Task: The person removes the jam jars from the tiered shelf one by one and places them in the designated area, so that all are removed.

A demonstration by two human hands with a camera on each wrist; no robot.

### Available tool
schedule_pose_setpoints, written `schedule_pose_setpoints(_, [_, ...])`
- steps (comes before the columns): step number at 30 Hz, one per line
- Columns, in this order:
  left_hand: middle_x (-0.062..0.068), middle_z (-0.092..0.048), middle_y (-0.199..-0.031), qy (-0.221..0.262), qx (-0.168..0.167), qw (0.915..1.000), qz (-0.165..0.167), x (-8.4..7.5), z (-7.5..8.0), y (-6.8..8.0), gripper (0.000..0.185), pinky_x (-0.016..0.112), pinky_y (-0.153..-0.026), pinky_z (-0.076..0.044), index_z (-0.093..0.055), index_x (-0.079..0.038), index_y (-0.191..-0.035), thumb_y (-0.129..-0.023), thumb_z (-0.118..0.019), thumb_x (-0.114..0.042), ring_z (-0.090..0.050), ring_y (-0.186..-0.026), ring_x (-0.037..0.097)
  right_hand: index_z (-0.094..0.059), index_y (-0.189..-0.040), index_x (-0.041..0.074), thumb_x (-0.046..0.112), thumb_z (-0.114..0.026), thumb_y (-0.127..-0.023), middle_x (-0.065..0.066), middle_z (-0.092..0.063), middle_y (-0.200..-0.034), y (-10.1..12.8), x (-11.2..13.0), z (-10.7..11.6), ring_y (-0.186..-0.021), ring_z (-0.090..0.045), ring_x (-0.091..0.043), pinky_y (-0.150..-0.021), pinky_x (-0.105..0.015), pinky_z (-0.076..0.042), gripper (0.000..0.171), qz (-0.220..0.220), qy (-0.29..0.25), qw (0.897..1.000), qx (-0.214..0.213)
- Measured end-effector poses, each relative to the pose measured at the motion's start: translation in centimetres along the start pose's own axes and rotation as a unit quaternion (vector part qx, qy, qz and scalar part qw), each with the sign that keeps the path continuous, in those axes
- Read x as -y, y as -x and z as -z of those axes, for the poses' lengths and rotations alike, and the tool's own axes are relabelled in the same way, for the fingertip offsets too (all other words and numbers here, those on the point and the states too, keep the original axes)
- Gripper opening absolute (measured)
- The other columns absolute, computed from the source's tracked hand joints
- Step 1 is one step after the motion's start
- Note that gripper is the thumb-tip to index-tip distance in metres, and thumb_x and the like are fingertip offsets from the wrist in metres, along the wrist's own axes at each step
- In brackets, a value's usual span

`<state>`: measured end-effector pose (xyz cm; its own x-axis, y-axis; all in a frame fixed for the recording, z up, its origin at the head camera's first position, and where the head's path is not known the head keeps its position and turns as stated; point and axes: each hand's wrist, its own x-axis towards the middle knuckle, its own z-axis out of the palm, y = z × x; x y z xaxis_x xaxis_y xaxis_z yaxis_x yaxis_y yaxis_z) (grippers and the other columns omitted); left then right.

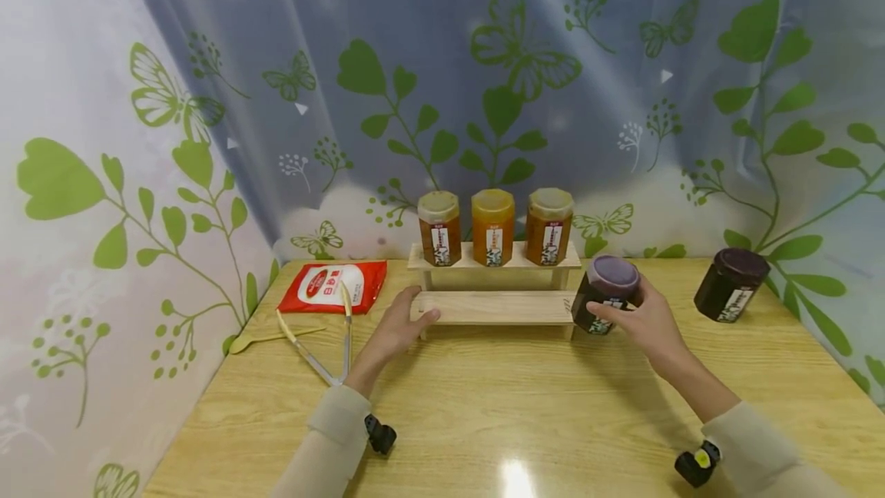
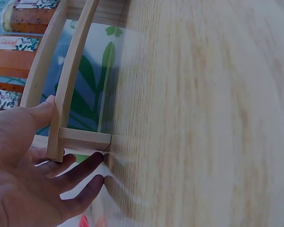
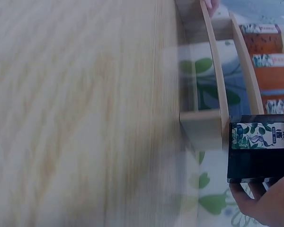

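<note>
Gripping a dark jar (image 1: pixel 607 294) with a purple lid, the right hand (image 1: pixel 639 321) holds it tilted at the right end of the wooden rack (image 1: pixel 494 306), right of centre in the head view, its fingers curled round the jar's side. The left hand (image 1: pixel 399 327) rests with relaxed, straight fingers on the left end of the rack's lower step. Three amber jars (image 1: pixel 494 227) stand on the upper step. A second dark jar (image 1: pixel 730 284) sits on the tabletop (image 1: pixel 498 413) at the right.
</note>
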<state>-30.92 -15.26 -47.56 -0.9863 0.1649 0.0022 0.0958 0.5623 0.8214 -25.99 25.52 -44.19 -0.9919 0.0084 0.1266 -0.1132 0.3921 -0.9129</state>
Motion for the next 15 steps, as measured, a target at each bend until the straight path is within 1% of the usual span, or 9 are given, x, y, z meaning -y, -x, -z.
schedule_pose_setpoints(2, [0.024, -0.028, -0.167, 0.001, 0.001, 1.0, -0.001, 0.0, 0.1, 0.1, 0.076, 0.059, -0.124, -0.023, -0.031, -0.001, -0.161, -0.104, -0.064, -0.038, -0.026, -0.154, 0.043, -0.024, -0.165, 0.006, 0.036, -0.08, -0.094, -0.026, -0.036, -0.161, -0.3, -0.3, 0.7, -0.15, -0.031, -0.046, -0.113, -0.067, -0.036, 0.096, -0.007, -0.01, 1.0, -0.004])
schedule_pose_setpoints(4, [0.024, -0.028, -0.167, 0.001, 0.002, 1.0, -0.003, 0.1, 0.1, 0.0, 0.076, 0.06, -0.124, -0.023, -0.03, -0.001, -0.161, -0.104, -0.064, -0.038, -0.025, -0.154, 0.043, -0.022, -0.165, 0.004, 0.035, -0.08, -0.094, -0.027, -0.033, -0.163, -0.6, -0.6, 1.3, -0.151, -0.027, -0.048, -0.115, -0.07, -0.031, 0.097, -0.014, -0.015, 1.0, -0.008])
schedule_pose_setpoints(8, [0.022, -0.029, -0.167, -0.002, 0.002, 1.0, 0.0, 0.1, 0.2, 0.0, 0.076, 0.059, -0.124, -0.024, -0.03, -0.002, -0.161, -0.104, -0.064, -0.039, -0.026, -0.154, 0.041, -0.023, -0.164, 0.002, 0.036, -0.08, -0.093, -0.029, -0.033, -0.162, -1.0, -1.3, 2.4, -0.149, -0.029, -0.051, -0.112, -0.07, -0.033, 0.097, -0.019, -0.001, 1.0, -0.019])
schedule_pose_setpoints(10, [0.022, -0.029, -0.167, -0.004, 0.001, 1.0, 0.001, 0.1, 0.1, 0.0, 0.076, 0.059, -0.124, -0.024, -0.03, -0.002, -0.161, -0.104, -0.064, -0.039, -0.026, -0.154, 0.041, -0.023, -0.164, 0.001, 0.038, -0.08, -0.093, -0.03, -0.032, -0.162, -1.2, -1.7, 3.0, -0.148, -0.028, -0.053, -0.111, -0.071, -0.034, 0.098, -0.024, 0.008, 0.999, -0.021])
schedule_pose_setpoints(15, [0.023, -0.029, -0.167, -0.005, 0.004, 1.0, -0.002, 0.0, 0.1, 0.1, 0.075, 0.059, -0.124, -0.024, -0.031, -0.001, -0.161, -0.104, -0.064, -0.037, -0.025, -0.154, 0.042, -0.019, -0.164, -0.001, 0.04, -0.078, -0.094, -0.034, -0.031, -0.161, -1.8, -2.9, 4.5, -0.144, -0.031, -0.056, -0.108, -0.073, -0.035, 0.1, -0.039, 0.031, 0.998, -0.025])
